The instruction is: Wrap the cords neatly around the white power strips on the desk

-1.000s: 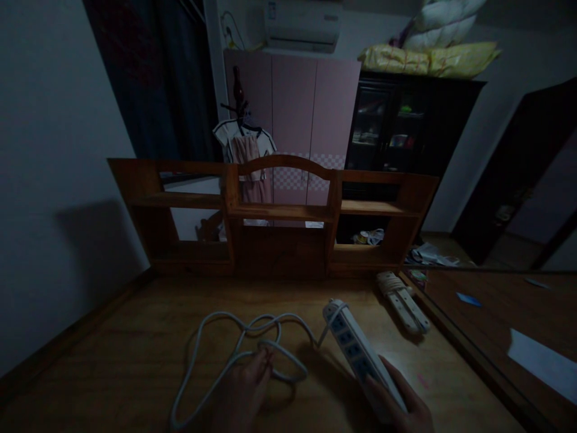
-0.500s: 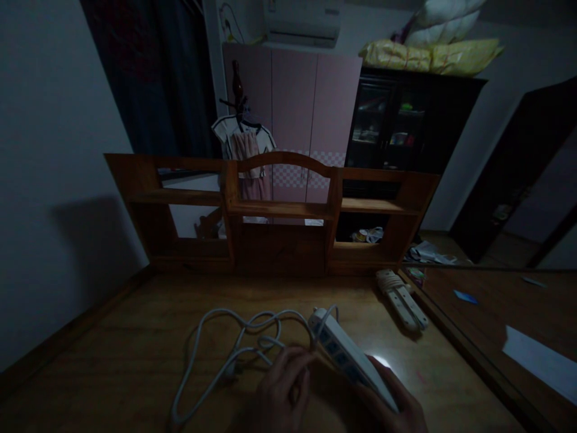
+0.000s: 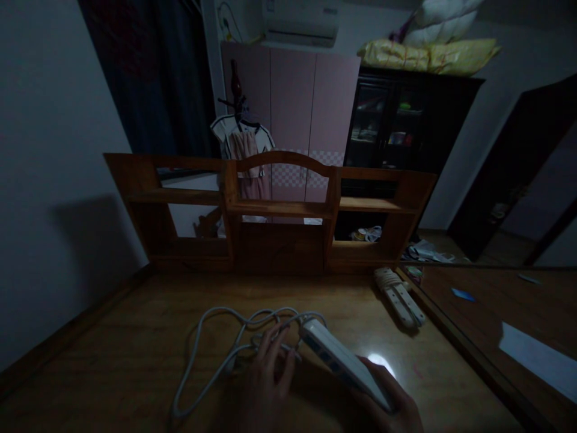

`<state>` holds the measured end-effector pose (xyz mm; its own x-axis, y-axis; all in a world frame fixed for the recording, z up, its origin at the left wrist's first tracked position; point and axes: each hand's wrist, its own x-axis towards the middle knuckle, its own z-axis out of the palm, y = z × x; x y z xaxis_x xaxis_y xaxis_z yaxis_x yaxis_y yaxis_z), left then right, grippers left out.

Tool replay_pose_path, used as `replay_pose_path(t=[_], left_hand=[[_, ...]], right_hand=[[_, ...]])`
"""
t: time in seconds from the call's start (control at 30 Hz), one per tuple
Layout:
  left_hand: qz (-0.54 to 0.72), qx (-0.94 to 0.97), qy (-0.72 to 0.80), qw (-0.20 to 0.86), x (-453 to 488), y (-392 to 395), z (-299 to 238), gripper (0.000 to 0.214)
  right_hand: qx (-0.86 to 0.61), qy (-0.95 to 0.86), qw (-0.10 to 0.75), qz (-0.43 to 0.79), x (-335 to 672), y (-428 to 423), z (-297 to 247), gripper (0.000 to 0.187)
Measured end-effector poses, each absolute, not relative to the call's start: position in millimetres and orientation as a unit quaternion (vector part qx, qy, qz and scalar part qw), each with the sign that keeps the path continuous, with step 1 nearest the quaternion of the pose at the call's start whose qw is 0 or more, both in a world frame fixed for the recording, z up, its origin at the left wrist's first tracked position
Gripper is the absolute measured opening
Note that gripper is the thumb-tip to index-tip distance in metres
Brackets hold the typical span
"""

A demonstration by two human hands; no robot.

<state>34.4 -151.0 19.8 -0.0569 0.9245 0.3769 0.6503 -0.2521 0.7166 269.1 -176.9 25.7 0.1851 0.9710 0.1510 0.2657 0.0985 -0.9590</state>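
A white power strip (image 3: 347, 364) with dark blue socket faces slants across the lower middle of the view. My right hand (image 3: 390, 394) is wrapped round its near end. To its left, my left hand (image 3: 269, 370) has its fingers apart, reaching over the loops of the strip's grey cable (image 3: 197, 349); whether a fingertip touches the cable is hard to make out in the dim light. The cable lies in loose coils on the wooden tabletop (image 3: 135, 337) and runs up to the strip's far end. Its plug, near the left hand, is mostly dark.
A second, cream power strip (image 3: 403, 304) with its cord wound round one end lies at the right. Behind stands a wooden shelf unit (image 3: 282, 209). Beyond the right edge is a lower brown surface with a white paper sheet (image 3: 538, 356) and a blue card (image 3: 463, 294).
My left hand has moved left and its fingers have spread from a pinch by the cable. The strip's far end has dropped and shifted left, its socket face turning away.
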Motion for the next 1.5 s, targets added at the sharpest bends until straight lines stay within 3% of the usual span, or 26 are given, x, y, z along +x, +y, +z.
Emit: replay_pose_path(t=[0.33,0.93,1.23,1.5], left_hand=[[0.440,0.661,0.587,0.158,31.1,-143.2,14.8,0.041],[0.457,0.639,0.601,0.147,29.4,-142.3,21.3,0.018],[0.436,0.653,0.566,0.251,27.2,-141.5,11.8,0.046],[0.405,0.659,0.603,0.196,15.2,-137.3,8.9,0.051]], right_hand=[[-0.570,-0.549,0.528,0.308,261.4,-177.4,35.4,0.038],[-0.530,-0.598,0.485,0.356,274.1,-174.8,17.6,0.035],[-0.533,-0.606,0.485,0.337,273.8,-173.3,15.6,0.039],[-0.531,-0.609,0.481,0.338,271.2,-173.8,21.2,0.038]])
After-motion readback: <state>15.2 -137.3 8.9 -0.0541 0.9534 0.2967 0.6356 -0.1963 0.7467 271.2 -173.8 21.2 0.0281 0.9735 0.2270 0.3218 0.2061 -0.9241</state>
